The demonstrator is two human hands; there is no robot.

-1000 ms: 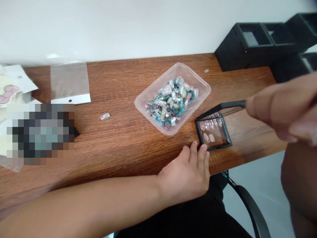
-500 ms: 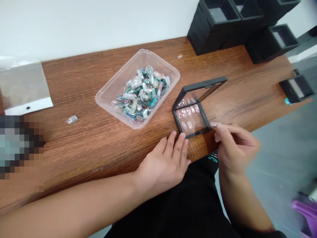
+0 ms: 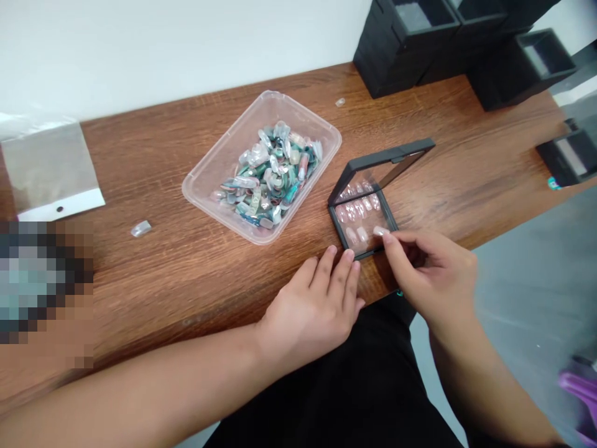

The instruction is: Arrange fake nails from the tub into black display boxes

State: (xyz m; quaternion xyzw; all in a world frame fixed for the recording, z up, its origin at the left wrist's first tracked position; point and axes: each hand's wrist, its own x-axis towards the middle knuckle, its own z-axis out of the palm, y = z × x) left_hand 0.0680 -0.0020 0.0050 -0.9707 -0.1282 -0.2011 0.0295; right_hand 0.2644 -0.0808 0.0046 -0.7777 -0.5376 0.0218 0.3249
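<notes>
A black hinged display case [image 3: 336, 225] lies near the table's front edge with its clear-windowed lid [image 3: 387, 155] tilted up. Inside it are several glossy pinkish press-on nails [image 3: 357, 210] in rows. My right hand [image 3: 431, 270] pinches one pale press-on nail [image 3: 380, 231] between thumb and finger, over the case's front right corner. Whether that nail touches the case floor I cannot tell. My left hand [image 3: 312, 302] lies flat, fingers stretched out, its fingertips at the case's front edge; it holds nothing.
A clear plastic tub [image 3: 205, 202] full of loose nails and tips stands left of the case. Single clear tips [image 3: 141, 228] lie on the wooden table [image 3: 186, 292]. Black boxes [image 3: 387, 62] are stacked at the back right; a plastic bag [image 3: 56, 168] lies at left.
My right hand has moved left, bringing the pinched nail from outside the case's right edge to above its front right corner. My left hand stays at the front edge.
</notes>
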